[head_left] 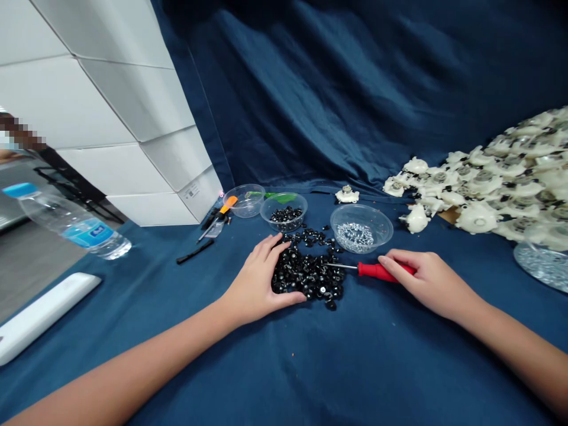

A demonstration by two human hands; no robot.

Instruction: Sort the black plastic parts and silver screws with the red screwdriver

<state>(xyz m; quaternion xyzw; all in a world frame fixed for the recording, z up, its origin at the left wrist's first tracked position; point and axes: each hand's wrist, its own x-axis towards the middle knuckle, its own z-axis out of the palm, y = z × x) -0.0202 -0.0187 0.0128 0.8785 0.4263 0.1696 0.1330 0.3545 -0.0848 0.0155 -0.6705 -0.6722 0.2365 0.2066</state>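
A heap of small black parts lies on the blue cloth. Against its left side rests my left hand, fingers spread around the edge of the heap and nothing gripped. My right hand is closed around the red handle of a screwdriver, whose metal shaft points left and reaches over the right part of the heap. Just behind the screwdriver stands a clear bowl with silver screws. Another clear bowl, behind the heap, holds more of the black parts.
White boxes are stacked at the left, near a tilted-looking water bottle and a white bar-shaped object. An orange-handled tool lies beside a third clear bowl. Cream-coloured parts pile up at the right, by a container of screws.
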